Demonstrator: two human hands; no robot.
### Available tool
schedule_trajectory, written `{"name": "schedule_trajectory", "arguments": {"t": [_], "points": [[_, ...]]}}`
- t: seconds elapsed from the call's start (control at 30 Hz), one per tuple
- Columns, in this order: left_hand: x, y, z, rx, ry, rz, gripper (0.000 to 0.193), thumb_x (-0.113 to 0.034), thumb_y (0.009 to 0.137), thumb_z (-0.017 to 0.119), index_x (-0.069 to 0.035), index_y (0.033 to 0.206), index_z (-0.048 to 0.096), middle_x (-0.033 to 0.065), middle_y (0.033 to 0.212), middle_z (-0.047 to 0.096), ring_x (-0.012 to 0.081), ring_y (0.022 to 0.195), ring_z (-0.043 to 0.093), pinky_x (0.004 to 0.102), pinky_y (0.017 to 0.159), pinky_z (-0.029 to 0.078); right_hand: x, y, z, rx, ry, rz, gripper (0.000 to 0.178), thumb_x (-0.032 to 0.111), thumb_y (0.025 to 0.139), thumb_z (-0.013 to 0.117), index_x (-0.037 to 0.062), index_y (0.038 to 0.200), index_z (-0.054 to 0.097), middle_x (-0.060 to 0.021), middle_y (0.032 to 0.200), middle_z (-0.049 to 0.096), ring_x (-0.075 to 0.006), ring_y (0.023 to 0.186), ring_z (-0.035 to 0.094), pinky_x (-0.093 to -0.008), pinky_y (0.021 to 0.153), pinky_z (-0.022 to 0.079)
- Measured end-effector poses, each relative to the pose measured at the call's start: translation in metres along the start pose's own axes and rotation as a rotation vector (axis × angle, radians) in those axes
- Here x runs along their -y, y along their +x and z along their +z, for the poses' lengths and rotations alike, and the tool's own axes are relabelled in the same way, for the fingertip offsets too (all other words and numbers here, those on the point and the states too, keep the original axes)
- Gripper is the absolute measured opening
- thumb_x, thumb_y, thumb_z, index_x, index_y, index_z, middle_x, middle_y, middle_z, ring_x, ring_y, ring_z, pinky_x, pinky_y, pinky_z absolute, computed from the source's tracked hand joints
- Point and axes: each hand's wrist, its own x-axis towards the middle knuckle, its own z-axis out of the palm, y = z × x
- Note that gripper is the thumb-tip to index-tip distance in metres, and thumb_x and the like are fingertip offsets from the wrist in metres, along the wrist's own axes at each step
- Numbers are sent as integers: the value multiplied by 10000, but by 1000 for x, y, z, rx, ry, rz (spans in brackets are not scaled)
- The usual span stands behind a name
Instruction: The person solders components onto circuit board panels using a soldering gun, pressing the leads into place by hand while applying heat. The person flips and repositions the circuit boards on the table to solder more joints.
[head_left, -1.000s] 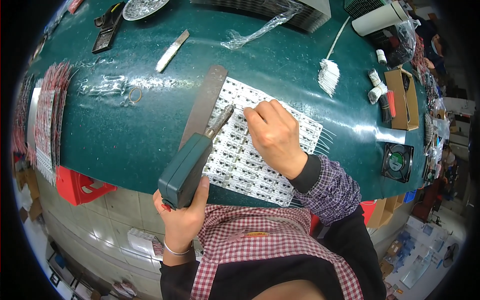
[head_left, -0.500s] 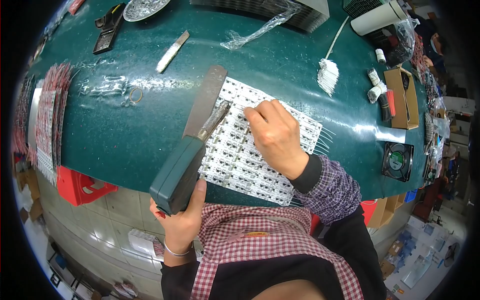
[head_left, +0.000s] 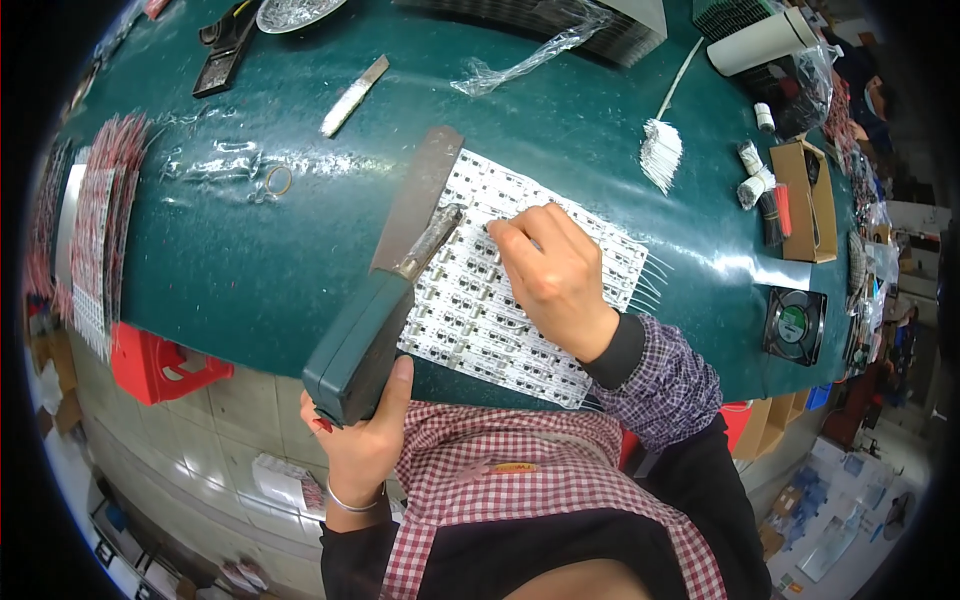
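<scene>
A white panel of small circuit boards (head_left: 470, 325) lies slanted on the green table, thin white wires (head_left: 652, 280) sticking out past its right edge. My left hand (head_left: 365, 445) is wrapped round a green glue gun (head_left: 358, 340), whose crusted metal nozzle (head_left: 432, 243) rests over the panel's left part. Above the middle of the panel, my right hand (head_left: 555, 280) is closed in a pinch near the nozzle tip; what its fingertips hold is hidden. A flat grey-brown metal strip (head_left: 420, 195) lies along the panel's left edge, partly behind the gun.
Bundled red-wired boards (head_left: 100, 230) stand at the left. A worn flat blade (head_left: 355, 97), a ring (head_left: 278, 180) and a clear plastic strip (head_left: 530, 62) lie farther back. To the right are white wires (head_left: 661, 155), a cardboard box (head_left: 822, 215) and a black fan (head_left: 796, 325).
The view has shifted slightly, so things on the table appear a little displaced. Both hands keep nearly the same place and grip over the panel.
</scene>
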Motion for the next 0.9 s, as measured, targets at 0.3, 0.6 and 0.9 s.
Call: {"name": "schedule_trajectory", "arguments": {"t": [0.3, 0.6, 0.9], "points": [[4, -1, 1, 32, 56, 48, 198, 61, 844, 732, 42, 1034, 679, 24, 746, 634, 63, 536, 512, 232, 476, 372, 0, -1, 4, 9, -40, -6, 228, 5, 699, 663, 31, 925, 671, -49, 790, 551, -197, 745, 566, -317, 597, 488], [-5, 2, 4, 12, 26, -88, 103, -1, 799, 773, -9, 867, 696, 62, 770, 694, 162, 617, 628, 302, 603, 475, 1, 0, 3, 22, -60, -7, 228, 14, 696, 662, 31, 924, 668, -53, 799, 553, -198, 753, 568, -316, 598, 492], [-5, -3, -2, 15, -10, -143, 135, -27, 819, 788, 17, 907, 695, 59, 831, 705, 133, 685, 639, 285, 632, 486, 2, 3, 3, -3, -36, 4, 247, -54, 701, 706, 26, 934, 697, -53, 761, 579, -208, 687, 589, -334, 556, 482]]}}
